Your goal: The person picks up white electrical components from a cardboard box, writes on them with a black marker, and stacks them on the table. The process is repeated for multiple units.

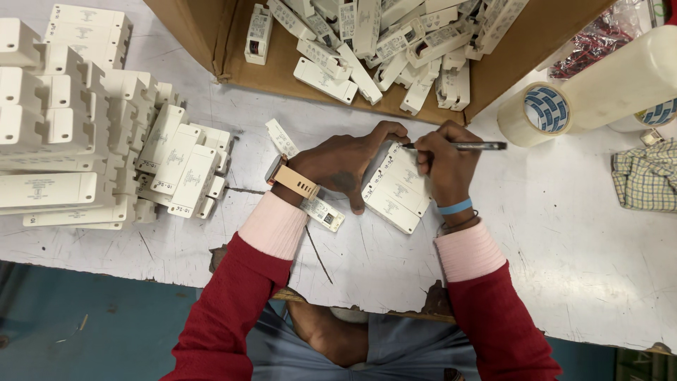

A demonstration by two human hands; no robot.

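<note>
My right hand (446,164) grips a dark pen (465,147) with its tip on a small row of white plastic casings (396,189) lying side by side on the white table (578,240). My left hand (347,164) presses down on the left side of that row, fingers curled over its top edge. A watch with a tan strap sits on my left wrist, a blue band on my right. Two more white casings (324,213) lie under and beside my left forearm.
A cardboard box (508,63) at the top holds several loose white casings. Stacks of white casings (63,127) fill the table's left side. Rolls of tape (546,111) lie at the upper right, a checked cloth (645,176) at the right edge.
</note>
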